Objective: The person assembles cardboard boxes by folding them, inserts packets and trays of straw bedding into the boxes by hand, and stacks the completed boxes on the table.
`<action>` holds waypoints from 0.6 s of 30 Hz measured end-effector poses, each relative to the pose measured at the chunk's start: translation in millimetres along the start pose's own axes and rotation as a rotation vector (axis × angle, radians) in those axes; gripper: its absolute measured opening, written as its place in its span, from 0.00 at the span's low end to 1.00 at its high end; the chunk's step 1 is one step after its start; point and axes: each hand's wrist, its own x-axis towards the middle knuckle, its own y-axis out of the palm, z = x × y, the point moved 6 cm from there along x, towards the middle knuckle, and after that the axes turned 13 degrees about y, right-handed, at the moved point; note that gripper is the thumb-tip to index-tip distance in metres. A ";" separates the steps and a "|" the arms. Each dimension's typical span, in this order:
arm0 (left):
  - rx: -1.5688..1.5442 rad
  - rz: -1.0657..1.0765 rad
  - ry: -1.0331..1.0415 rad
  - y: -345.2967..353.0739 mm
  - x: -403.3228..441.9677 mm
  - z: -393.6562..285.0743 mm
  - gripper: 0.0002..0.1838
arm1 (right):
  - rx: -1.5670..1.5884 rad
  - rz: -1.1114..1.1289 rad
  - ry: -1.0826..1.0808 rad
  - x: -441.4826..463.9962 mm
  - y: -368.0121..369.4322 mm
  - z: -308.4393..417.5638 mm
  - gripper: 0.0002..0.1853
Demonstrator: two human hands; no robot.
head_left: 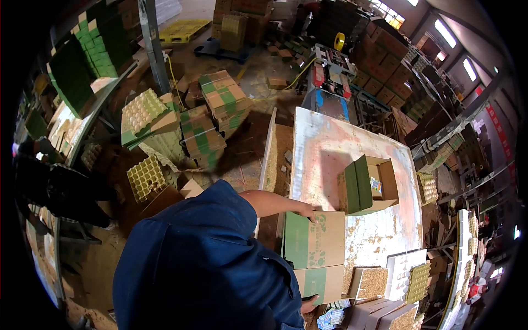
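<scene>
A cardboard box (pixel 319 242) with green bands and printed marks lies at the near edge of the worn white table (pixel 352 132), close against my body. My left hand (pixel 307 211) grips its far-left end, with the fingers over the edge. At the opposite end, my right hand (pixel 309 303) holds the box; only the thumb side shows, and the other fingers are hidden. Beyond it on the table stands an open cardboard box (pixel 369 186) with green sides and raised flaps.
Egg trays (pixel 418 281) and bran-coloured blocks (pixel 367 282) sit to the right. Stacked boxes (pixel 201 129) and a tray of eggs (pixel 144 111) stand on the floor to the left. A machine (pixel 330 74) adjoins the table. Another person (pixel 71 187) is at the far left.
</scene>
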 end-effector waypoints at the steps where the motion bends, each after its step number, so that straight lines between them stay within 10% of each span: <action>1: 0.000 0.000 0.000 0.0 -0.5 -0.6 0.33 | 0.005 0.010 -0.004 0.1 0.2 0.3 0.26; 18: -0.022 0.005 0.088 3.2 19.7 19.1 0.34 | 0.008 -0.001 0.020 11.4 -2.2 -12.5 0.24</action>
